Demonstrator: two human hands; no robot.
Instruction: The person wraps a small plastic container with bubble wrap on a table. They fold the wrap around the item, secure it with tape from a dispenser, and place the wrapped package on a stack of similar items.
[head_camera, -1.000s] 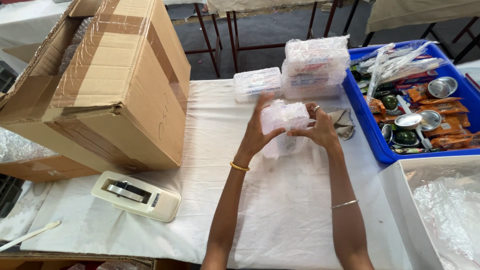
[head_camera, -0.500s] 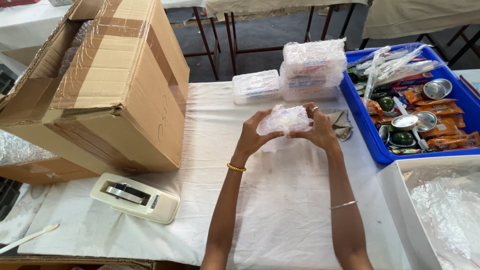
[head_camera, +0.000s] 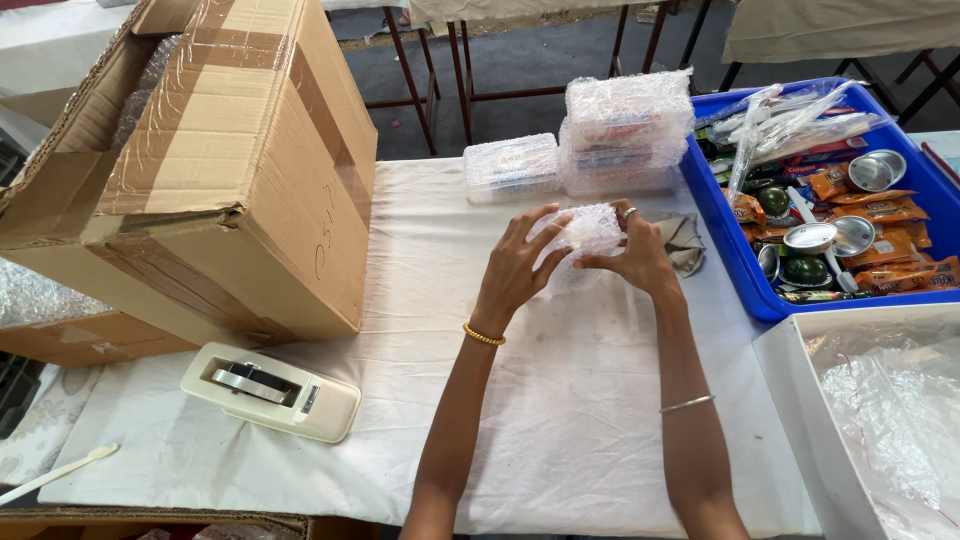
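Note:
Both my hands hold a small bundle of clear bubble wrap (head_camera: 585, 235) just above the white cloth-covered table (head_camera: 560, 420). My left hand (head_camera: 520, 262) grips its left side with fingers curled over the top. My right hand (head_camera: 635, 255), wearing a ring, pinches the right side. What the wrap contains is hidden. Behind the bundle stand several bubble-wrapped boxes (head_camera: 625, 130), stacked, and one lower wrapped box (head_camera: 510, 165).
A large taped cardboard box (head_camera: 215, 170) lies tilted at the left. A cream tape dispenser (head_camera: 270, 390) sits near the front. A blue bin (head_camera: 745, 255) of packets, tins and plastic bags stands right. A white plastic-lined box (head_camera: 800, 400) is at bottom right.
My hands have turned the bubble-wrap bundle and drawn it slightly lower and nearer to me. Nothing else has shifted.

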